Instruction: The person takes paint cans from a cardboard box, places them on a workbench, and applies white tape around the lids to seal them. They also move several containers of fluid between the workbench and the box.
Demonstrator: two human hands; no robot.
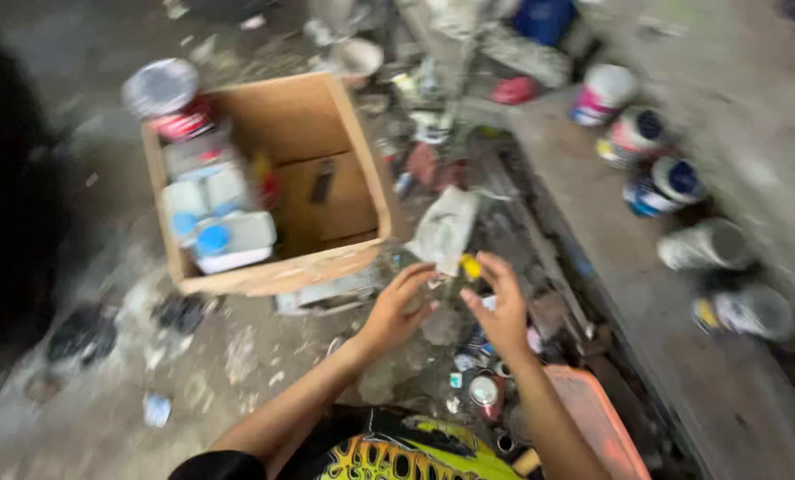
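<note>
An open cardboard box packed with white plastic containers sits up and to the left of both hands, nearer the left one. The left hand hangs open-fingered, holding nothing. The right hand seems to pinch a small yellow piece at its fingertips; blur hides its long axis.

An open brown cardboard box at upper centre-left holds white, blue-capped containers, while round paint cans with pink, blue and white labels line the right ledge.
</note>
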